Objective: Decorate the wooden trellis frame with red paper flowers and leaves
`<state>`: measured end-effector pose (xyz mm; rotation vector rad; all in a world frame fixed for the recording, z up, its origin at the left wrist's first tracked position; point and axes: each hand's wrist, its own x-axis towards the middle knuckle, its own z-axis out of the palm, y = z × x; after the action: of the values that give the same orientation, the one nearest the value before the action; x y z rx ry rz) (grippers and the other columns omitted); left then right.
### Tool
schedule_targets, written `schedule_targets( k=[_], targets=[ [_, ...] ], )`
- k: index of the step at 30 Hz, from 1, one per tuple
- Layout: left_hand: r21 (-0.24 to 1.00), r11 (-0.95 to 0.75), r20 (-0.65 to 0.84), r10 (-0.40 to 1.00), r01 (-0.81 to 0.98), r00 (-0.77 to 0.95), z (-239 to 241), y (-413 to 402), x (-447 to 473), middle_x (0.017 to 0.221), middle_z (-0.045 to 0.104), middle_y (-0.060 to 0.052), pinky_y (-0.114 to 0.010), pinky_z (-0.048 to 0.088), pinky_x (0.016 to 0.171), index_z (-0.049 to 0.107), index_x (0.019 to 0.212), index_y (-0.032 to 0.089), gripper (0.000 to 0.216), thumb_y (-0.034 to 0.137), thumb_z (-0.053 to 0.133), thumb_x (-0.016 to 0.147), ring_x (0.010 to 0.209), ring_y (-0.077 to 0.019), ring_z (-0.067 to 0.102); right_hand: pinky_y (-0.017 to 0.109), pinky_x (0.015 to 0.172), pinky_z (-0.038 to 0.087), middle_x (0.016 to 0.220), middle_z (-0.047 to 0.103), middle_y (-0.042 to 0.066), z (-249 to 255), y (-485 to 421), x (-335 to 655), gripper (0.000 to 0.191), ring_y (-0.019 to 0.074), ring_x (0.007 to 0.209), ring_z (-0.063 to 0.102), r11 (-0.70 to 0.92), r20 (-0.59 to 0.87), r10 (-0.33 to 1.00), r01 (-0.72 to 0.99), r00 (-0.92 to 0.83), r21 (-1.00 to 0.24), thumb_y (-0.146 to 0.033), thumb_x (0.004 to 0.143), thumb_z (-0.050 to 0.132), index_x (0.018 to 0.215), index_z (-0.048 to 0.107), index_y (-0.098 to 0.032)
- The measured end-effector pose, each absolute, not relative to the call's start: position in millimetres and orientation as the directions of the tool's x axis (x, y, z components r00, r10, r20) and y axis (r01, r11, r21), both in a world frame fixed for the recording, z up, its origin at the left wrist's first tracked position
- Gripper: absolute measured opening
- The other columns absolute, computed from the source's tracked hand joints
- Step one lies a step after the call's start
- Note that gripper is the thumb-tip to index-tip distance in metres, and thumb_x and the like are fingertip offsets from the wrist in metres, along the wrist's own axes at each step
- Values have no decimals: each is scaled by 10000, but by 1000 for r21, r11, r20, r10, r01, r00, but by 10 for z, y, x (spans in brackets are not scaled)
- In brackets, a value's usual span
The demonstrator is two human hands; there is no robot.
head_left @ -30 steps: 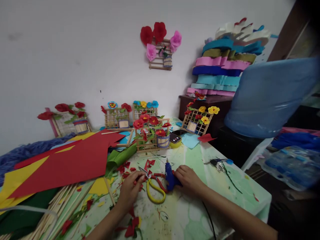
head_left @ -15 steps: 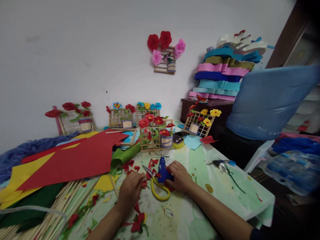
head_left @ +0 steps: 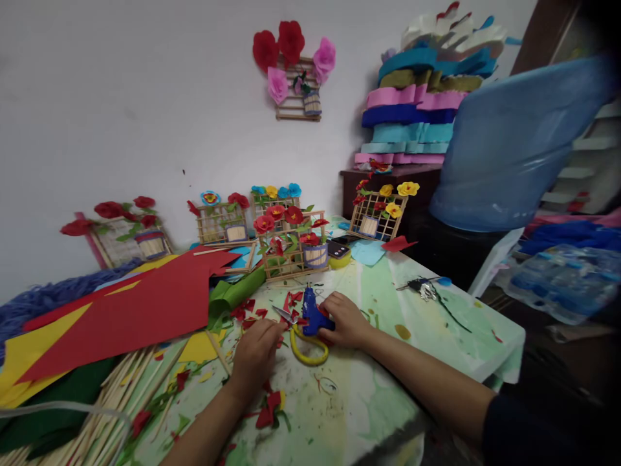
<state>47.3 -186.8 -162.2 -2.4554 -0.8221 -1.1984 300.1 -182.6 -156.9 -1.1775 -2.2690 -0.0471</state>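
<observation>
My right hand [head_left: 345, 320] is wrapped round a blue glue gun [head_left: 311, 312] that stands on the table with its nozzle up. My left hand [head_left: 256, 355] rests on the table with fingers curled over small red paper pieces [head_left: 247, 309]; what it pinches is too small to make out. Between the hands lie scissors [head_left: 301, 333] with yellow and red handles. The gun's black cord runs back under my right forearm.
Big red and yellow paper sheets [head_left: 130, 310] and wooden sticks [head_left: 121, 395] cover the table's left side. Small wooden frames with paper flowers [head_left: 291, 243] stand at the back. Keys [head_left: 423, 288] lie at the right. A blue water bottle [head_left: 509, 142] and stacked coloured paper [head_left: 417, 103] stand beyond the table edge.
My right hand has tipped the glue gun upright and drawn it left toward my left hand. The camera view has shifted slightly.
</observation>
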Motion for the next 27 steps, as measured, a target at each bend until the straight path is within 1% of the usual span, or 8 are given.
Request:
schedule_targets(
  k=[3,8,13,16,21,27],
  targets=[
    [8,-789,779,390,615,490,-1579,-1882,478,826,635,-55,-285,487,701,622,955,168,182,104,467,887,784,-174,572,337,785,392,842,582,73,-1572,-1826,3009,258,224,833,474,593,501,750,775,-431,-221,-339,693,663,856,551,-174],
    [3,-786,775,392,618,495,-1559,-1874,475,817,631,-56,-301,475,739,641,973,170,222,112,440,898,798,-183,561,331,779,387,843,588,70,-1538,-1843,3007,269,224,840,483,587,479,764,775,-433,-235,-353,694,681,857,563,-174],
    [78,-801,749,440,593,496,-1552,-1876,467,832,651,-57,-306,466,745,647,1007,179,251,124,427,901,786,-182,568,325,761,386,841,592,61,-1521,-1837,3029,312,221,835,491,607,459,763,749,-456,-265,-416,716,691,881,573,-179],
    [120,-786,734,482,607,479,-1544,-1887,461,811,650,-52,-297,462,714,644,1022,177,246,124,441,895,768,-179,565,322,748,386,831,591,59,-1532,-1829,3047,354,217,824,492,644,450,741,717,-498,-268,-473,721,686,876,568,-178],
    [152,-775,771,482,614,417,-1532,-1888,448,796,641,-36,-283,467,696,636,1012,180,223,124,460,887,734,-164,565,321,768,385,814,587,54,-1540,-1870,3054,389,206,805,491,739,445,662,623,-603,-256,-554,768,615,870,560,-183],
    [204,-729,773,530,653,350,-1558,-1861,412,795,647,-31,-262,484,663,633,988,185,205,176,443,911,731,-155,598,324,774,388,823,590,62,-1531,-1902,3039,385,203,799,498,768,420,637,574,-646,-284,-571,808,544,855,548,-188]
  ],
)
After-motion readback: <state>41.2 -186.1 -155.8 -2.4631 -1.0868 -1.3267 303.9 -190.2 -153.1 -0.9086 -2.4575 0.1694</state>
